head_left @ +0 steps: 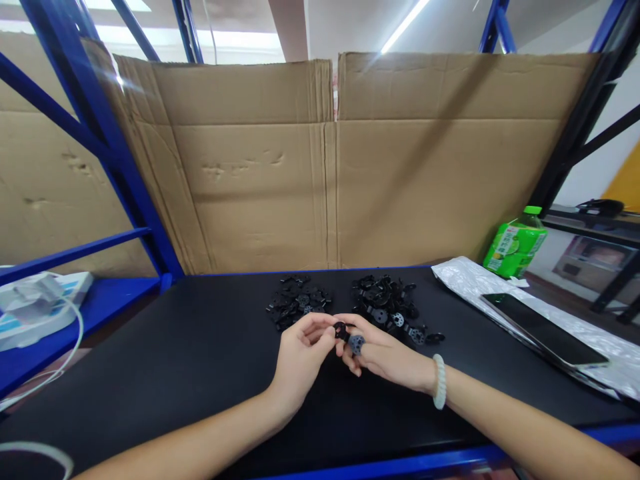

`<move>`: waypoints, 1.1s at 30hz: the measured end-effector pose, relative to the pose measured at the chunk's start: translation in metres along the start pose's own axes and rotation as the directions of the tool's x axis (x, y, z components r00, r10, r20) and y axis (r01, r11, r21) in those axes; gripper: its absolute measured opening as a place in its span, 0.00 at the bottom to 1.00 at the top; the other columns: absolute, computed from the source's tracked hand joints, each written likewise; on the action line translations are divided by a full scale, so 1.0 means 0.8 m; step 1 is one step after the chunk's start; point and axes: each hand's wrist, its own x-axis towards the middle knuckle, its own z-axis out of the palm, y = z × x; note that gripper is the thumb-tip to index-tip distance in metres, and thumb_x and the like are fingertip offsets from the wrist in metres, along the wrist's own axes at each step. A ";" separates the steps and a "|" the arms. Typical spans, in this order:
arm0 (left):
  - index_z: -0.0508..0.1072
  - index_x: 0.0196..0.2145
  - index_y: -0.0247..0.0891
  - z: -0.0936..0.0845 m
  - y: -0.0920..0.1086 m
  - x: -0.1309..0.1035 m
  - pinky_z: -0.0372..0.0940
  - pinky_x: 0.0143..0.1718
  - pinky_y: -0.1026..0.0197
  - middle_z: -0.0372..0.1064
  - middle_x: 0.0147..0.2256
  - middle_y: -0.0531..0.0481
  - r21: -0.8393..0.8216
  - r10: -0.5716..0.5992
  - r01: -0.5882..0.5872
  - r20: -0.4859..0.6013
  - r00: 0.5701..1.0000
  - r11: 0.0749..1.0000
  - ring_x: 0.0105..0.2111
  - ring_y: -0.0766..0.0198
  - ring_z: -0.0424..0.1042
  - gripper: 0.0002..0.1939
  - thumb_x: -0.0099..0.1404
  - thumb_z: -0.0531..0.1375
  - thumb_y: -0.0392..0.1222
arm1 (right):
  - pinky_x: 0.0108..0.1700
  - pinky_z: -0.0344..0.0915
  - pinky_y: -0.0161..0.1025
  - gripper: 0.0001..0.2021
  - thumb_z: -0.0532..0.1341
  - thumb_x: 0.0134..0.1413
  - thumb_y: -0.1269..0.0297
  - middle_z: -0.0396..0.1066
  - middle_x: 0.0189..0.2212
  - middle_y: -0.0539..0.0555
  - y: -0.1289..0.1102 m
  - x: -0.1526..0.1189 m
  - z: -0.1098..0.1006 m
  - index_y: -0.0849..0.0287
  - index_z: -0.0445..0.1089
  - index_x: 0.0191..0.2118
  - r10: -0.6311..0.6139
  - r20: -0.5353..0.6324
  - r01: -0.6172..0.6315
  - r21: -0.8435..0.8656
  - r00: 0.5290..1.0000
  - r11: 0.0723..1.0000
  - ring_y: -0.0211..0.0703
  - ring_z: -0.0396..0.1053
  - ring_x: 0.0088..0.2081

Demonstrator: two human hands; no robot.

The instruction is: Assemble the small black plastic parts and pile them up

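Near the middle of the black tabletop (165, 347), my left hand (305, 353) and my right hand (377, 353) meet at the fingertips. My left thumb and fingers pinch a small black part (341, 331). My right hand is closed around the same piece, whose grey round end with holes (357, 344) shows beside the right thumb. Just beyond my left hand lies a loose pile of small black parts (300, 300). A second pile of similar black parts (385, 297), some with grey discs, spreads behind my right hand.
Cardboard panels (250, 167) stand along the back edge. At the right are a phone (543, 328), a silvery packing sheet (463, 277) and a green bottle (516, 245). A white power strip (75, 293) with a cable sits at the far left beside a blue frame (125, 173).
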 end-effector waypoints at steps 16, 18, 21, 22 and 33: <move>0.75 0.35 0.38 -0.068 0.007 0.047 0.64 0.40 0.52 0.71 0.32 0.47 0.835 0.111 -0.216 0.185 0.976 0.506 0.38 0.52 0.69 0.07 0.58 0.62 0.41 | 0.61 0.53 0.55 0.26 0.55 0.47 0.75 0.57 0.55 0.60 -0.039 -0.019 -0.062 0.57 0.58 0.54 -0.632 -0.102 0.013 -0.984 0.769 0.175 0.53 0.53 0.59; 0.77 0.34 0.37 -0.065 0.003 0.042 0.62 0.41 0.49 0.71 0.34 0.44 0.865 0.092 -0.238 0.221 0.971 0.442 0.40 0.48 0.68 0.10 0.55 0.65 0.45 | 0.60 0.55 0.54 0.22 0.54 0.50 0.76 0.59 0.53 0.59 -0.034 -0.023 -0.043 0.55 0.60 0.52 -0.630 -0.084 0.074 -0.973 0.772 0.220 0.51 0.56 0.58; 0.77 0.33 0.36 -0.062 -0.001 0.038 0.60 0.40 0.48 0.72 0.36 0.43 0.886 0.071 -0.262 0.255 0.964 0.384 0.40 0.47 0.67 0.09 0.55 0.66 0.42 | 0.57 0.58 0.53 0.18 0.54 0.50 0.77 0.62 0.49 0.58 -0.023 -0.025 -0.025 0.53 0.64 0.47 -0.613 -0.027 0.159 -0.956 0.790 0.247 0.52 0.58 0.55; 0.77 0.33 0.36 -0.062 -0.002 0.037 0.60 0.40 0.49 0.72 0.36 0.43 0.888 0.068 -0.266 0.260 0.963 0.374 0.40 0.48 0.67 0.07 0.56 0.66 0.40 | 0.56 0.59 0.53 0.17 0.54 0.51 0.77 0.62 0.48 0.58 -0.020 -0.025 -0.022 0.53 0.64 0.45 -0.610 -0.011 0.184 -0.949 0.792 0.256 0.52 0.59 0.54; 0.76 0.34 0.37 -0.059 -0.005 0.039 0.61 0.39 0.53 0.72 0.34 0.47 0.789 0.140 -0.257 0.216 0.966 0.558 0.37 0.55 0.69 0.04 0.61 0.61 0.33 | 0.43 0.64 0.46 0.11 0.53 0.54 0.75 0.65 0.38 0.54 -0.013 -0.026 -0.016 0.56 0.67 0.39 -0.500 -0.117 0.224 -0.791 0.858 0.569 0.44 0.65 0.39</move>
